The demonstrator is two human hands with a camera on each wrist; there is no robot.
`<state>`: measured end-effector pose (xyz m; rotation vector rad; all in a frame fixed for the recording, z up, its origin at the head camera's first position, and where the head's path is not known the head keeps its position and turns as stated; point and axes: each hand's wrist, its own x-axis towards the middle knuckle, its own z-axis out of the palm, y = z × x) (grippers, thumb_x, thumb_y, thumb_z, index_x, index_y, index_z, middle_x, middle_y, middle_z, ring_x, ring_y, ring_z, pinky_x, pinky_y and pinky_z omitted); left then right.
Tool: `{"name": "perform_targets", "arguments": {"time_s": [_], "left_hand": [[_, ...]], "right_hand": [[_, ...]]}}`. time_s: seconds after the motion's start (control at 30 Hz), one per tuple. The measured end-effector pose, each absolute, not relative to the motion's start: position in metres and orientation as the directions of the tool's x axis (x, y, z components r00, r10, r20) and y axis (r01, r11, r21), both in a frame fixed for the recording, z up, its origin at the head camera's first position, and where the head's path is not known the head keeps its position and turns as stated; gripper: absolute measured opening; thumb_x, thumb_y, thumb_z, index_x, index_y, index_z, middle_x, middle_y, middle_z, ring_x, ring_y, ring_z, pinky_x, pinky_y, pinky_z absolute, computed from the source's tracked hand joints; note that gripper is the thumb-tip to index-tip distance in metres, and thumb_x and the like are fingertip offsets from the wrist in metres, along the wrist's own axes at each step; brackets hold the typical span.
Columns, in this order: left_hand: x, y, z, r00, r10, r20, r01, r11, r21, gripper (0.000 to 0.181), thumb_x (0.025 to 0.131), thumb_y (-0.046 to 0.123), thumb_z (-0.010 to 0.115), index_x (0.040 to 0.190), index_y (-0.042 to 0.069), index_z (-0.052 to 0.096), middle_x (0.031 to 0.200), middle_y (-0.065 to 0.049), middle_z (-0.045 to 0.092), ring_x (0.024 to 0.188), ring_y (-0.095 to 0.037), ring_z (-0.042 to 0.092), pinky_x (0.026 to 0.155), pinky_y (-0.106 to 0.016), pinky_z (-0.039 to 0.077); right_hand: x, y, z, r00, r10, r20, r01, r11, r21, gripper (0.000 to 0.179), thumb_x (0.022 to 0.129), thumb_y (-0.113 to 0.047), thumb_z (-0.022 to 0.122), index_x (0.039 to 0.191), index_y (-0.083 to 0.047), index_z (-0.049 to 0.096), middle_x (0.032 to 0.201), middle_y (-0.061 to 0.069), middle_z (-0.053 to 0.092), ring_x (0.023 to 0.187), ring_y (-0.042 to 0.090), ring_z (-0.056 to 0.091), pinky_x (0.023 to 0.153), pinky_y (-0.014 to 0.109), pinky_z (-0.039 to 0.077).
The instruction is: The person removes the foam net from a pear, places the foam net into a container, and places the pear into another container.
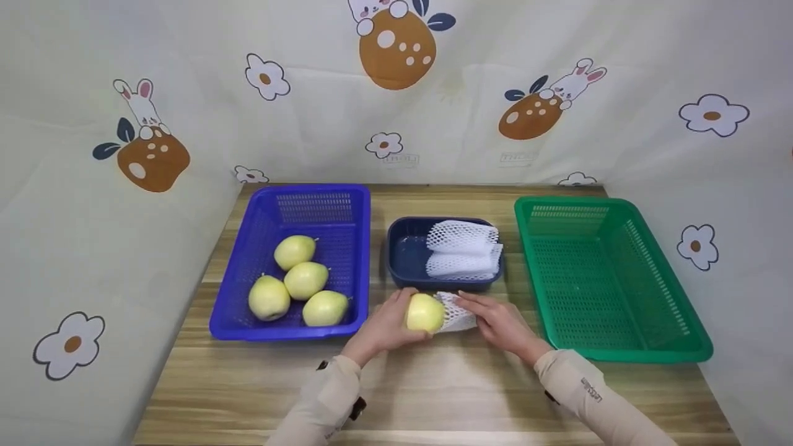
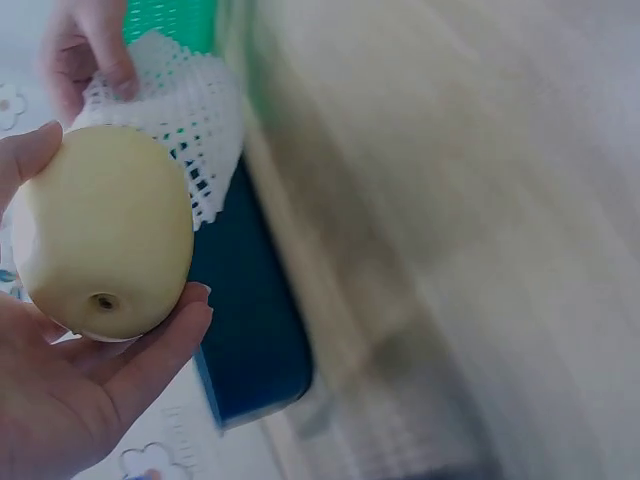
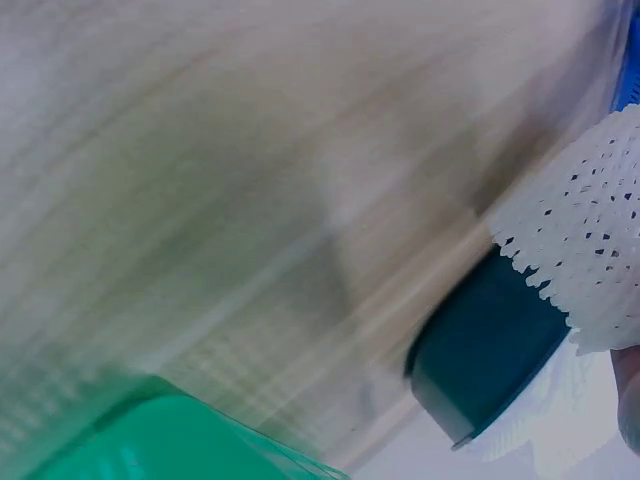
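Observation:
A yellow-green pear (image 1: 425,313) is gripped by my left hand (image 1: 390,322), thumb and fingers around its sides; in the left wrist view the pear (image 2: 110,235) shows its dimpled end. My right hand (image 1: 503,322) pinches a white foam net sleeve (image 1: 457,313), which lies against the pear's right side. In the left wrist view the net sleeve (image 2: 185,110) is seen behind the pear, with the right hand (image 2: 90,50) holding its far part. The right wrist view catches the net sleeve (image 3: 590,230) and only a fingertip at the edge.
A blue basket (image 1: 223,291) on the left holds several pears (image 1: 306,280). Behind the hands stands a navy box (image 1: 406,248) with more folded net sleeves (image 1: 463,251). To the right is a green basket (image 1: 595,291). All sit on a wooden table (image 1: 433,396).

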<state>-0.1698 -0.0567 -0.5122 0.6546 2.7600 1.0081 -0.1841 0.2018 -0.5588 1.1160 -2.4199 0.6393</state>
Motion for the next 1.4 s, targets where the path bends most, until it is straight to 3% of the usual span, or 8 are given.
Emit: {"name": "perform_targets", "arguments": {"time_s": [0.2,0.37,0.73,1.0,1.27,1.4], "left_hand": [[-0.17,-0.068,-0.493,-0.9,0.428,0.082,0.389,0.704,0.595,0.078,0.065,0.048,0.068,0.126,0.008,0.04,0.116,-0.011,0.048,0.092,-0.026,0.053,0.078,-0.041,0.042],[-0.174,-0.082,-0.479,-0.899,0.415,0.14,0.416,0.711,0.567,0.077,0.065,0.049,0.068,0.127,0.012,0.041,0.109,-0.011,0.05,0.089,-0.027,0.053,0.073,-0.043,0.042],[-0.193,-0.117,-0.452,-0.93,0.331,0.162,0.365,0.764,0.532,0.076,0.063,0.046,0.072,0.125,0.013,0.043,0.101,-0.011,0.048,0.079,-0.027,0.054,0.067,-0.041,0.044],[-0.206,-0.143,-0.441,-0.954,0.27,0.129,0.297,0.802,0.518,0.078,0.064,0.047,0.071,0.127,0.013,0.041,0.103,-0.014,0.048,0.079,-0.029,0.053,0.065,-0.042,0.045],[-0.224,-0.17,-0.434,-0.972,0.231,0.046,0.224,0.842,0.491,0.077,0.068,0.045,0.069,0.129,0.009,0.037,0.107,-0.02,0.046,0.082,-0.035,0.053,0.068,-0.047,0.043],[-0.232,-0.18,-0.437,-0.978,0.206,-0.017,0.175,0.869,0.462,0.076,0.069,0.043,0.068,0.129,0.009,0.037,0.108,-0.022,0.045,0.083,-0.039,0.053,0.069,-0.049,0.043]], "right_hand": [[-0.186,0.198,-0.546,-0.576,-0.584,0.571,-0.793,0.568,-0.219,0.051,0.068,0.005,0.055,0.116,-0.012,0.059,0.115,0.007,0.057,0.095,0.021,0.057,0.065,0.035,0.048],[-0.19,0.193,-0.529,-0.566,-0.566,0.6,-0.797,0.561,-0.223,0.045,0.073,0.003,0.052,0.115,-0.011,0.06,0.115,0.006,0.057,0.099,0.019,0.055,0.073,0.035,0.047],[-0.213,0.184,-0.479,-0.512,-0.516,0.687,-0.777,0.619,-0.115,0.045,0.073,0.004,0.052,0.114,-0.012,0.061,0.113,0.006,0.058,0.094,0.021,0.057,0.062,0.037,0.049],[-0.231,0.175,-0.455,-0.55,-0.461,0.696,-0.716,0.69,-0.109,0.044,0.078,0.003,0.051,0.119,-0.014,0.058,0.118,0.006,0.055,0.093,0.024,0.057,0.051,0.036,0.045],[-0.248,0.164,-0.445,-0.599,-0.418,0.683,-0.639,0.763,-0.094,0.045,0.08,0.0,0.049,0.121,-0.017,0.055,0.121,0.005,0.053,0.078,0.028,0.059,0.045,0.036,0.042],[-0.256,0.159,-0.444,-0.623,-0.404,0.67,-0.615,0.782,-0.101,0.044,0.082,-0.002,0.047,0.123,-0.018,0.054,0.123,0.004,0.051,0.082,0.028,0.059,0.043,0.037,0.041]]}}
